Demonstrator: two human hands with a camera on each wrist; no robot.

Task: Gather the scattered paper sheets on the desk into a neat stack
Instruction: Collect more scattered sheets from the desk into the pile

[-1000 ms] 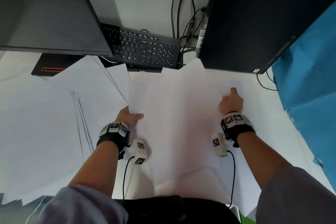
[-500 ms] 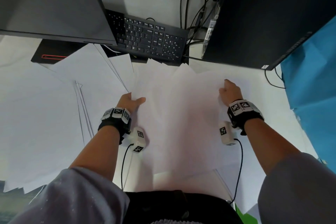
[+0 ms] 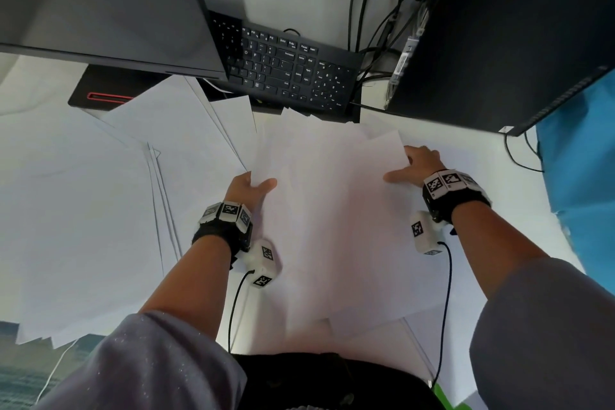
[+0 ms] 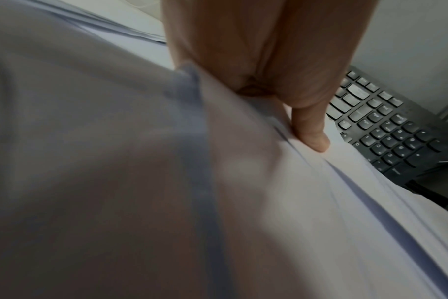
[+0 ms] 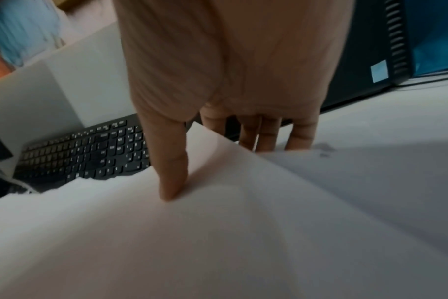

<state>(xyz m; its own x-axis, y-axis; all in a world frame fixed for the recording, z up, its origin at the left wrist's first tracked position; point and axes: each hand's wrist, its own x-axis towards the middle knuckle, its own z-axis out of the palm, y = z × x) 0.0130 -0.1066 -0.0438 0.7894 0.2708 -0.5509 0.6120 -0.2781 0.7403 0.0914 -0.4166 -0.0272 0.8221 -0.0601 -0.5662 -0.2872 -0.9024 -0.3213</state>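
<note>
A loose bundle of white paper sheets [image 3: 332,210] lies in the middle of the desk, its far corners fanned out unevenly. My left hand [image 3: 256,185] pinches its left edge, thumb [image 4: 310,131] on top of the sheets [image 4: 243,202] and fingers hidden underneath. My right hand [image 3: 407,166] holds the right edge, where the thumb [image 5: 171,172] presses on the top sheet [image 5: 218,232] and the fingers [image 5: 263,133] reach under its raised corner. More sheets [image 3: 100,210] lie spread over the left half of the desk.
A black keyboard [image 3: 286,70] sits just beyond the bundle, with a dark monitor [image 3: 100,0] above it to the left. A black computer tower [image 3: 515,27] stands at the right, cables [image 3: 366,10] beside it. A blue partition [image 3: 582,150] borders the desk's right side.
Both hands have carried the bundle a little toward the keyboard. The right hand has shifted from resting on the sheet to gripping its edge with the thumb on top.
</note>
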